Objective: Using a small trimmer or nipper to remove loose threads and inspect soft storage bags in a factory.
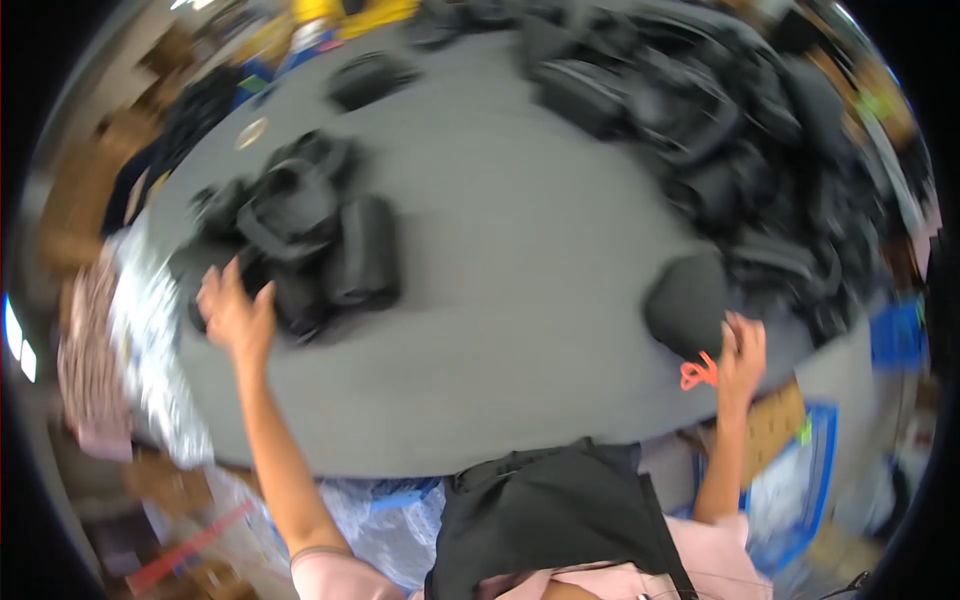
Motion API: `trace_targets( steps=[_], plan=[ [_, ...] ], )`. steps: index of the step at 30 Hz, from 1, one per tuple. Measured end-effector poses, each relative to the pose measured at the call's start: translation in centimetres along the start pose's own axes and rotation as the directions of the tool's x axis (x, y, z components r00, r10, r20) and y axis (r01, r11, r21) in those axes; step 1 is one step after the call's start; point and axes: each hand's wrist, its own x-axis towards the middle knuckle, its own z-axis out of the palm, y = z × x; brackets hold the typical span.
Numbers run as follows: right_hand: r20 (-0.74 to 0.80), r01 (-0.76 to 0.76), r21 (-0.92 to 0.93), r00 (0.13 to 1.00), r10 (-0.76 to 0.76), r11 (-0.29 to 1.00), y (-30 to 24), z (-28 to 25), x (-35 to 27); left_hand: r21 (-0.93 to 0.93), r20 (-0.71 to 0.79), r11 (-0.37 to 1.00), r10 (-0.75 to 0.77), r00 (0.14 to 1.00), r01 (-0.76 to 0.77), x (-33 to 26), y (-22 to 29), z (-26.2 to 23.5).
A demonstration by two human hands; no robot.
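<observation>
My left hand (240, 318) reaches over the near left side of a pile of black padded pouches (292, 210), its fingers spread. It touches or hovers just above them; blur hides which. At the pile's right side, a boxy black pouch (370, 252) stands against the others. On the right, my right hand (742, 362) has its fingers curled in, beside the near edge of a rounded dark grey pouch (688, 302). What they hold, if anything, is hidden. An orange-red looped item (699, 373) shows just left of this hand; its kind is unclear.
A large heap of black pouches and straps (690, 110) covers the table's right and far right. One black pouch (365, 80) lies alone at the far left. Clear plastic wrap (160, 340) hangs along the left edge. A blue crate (800, 490) stands below at right.
</observation>
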Motion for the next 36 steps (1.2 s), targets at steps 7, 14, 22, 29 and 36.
trace_targets(
  steps=[7,14,22,29,36],
  plan=[
    [0.090,-0.460,-0.046,0.882,0.463,0.887,6.6,0.5,1.4,-0.180,-0.232,0.984,-0.026,0.972,-0.016,-1.0,0.4,0.8],
    [0.129,-0.164,0.094,0.980,0.151,0.982,2.5,3.6,-0.7,-0.854,0.146,0.503,0.474,0.868,-0.131,-8.0,22.6,-2.6],
    [0.431,-0.570,0.611,0.821,0.374,0.549,-1.6,5.0,-7.4,0.047,0.785,-0.171,0.615,0.070,0.984,-13.1,30.2,-2.1],
    [0.779,-0.845,0.531,0.518,0.353,0.068,-3.4,8.2,-8.1,-0.854,0.489,0.475,0.594,0.639,0.212,-11.3,27.9,-12.0],
    [0.777,-0.830,0.556,0.536,0.329,0.041,-5.8,9.2,-8.3,-0.614,0.534,0.785,0.487,0.691,-0.078,-16.8,24.2,-6.2]
  ],
)
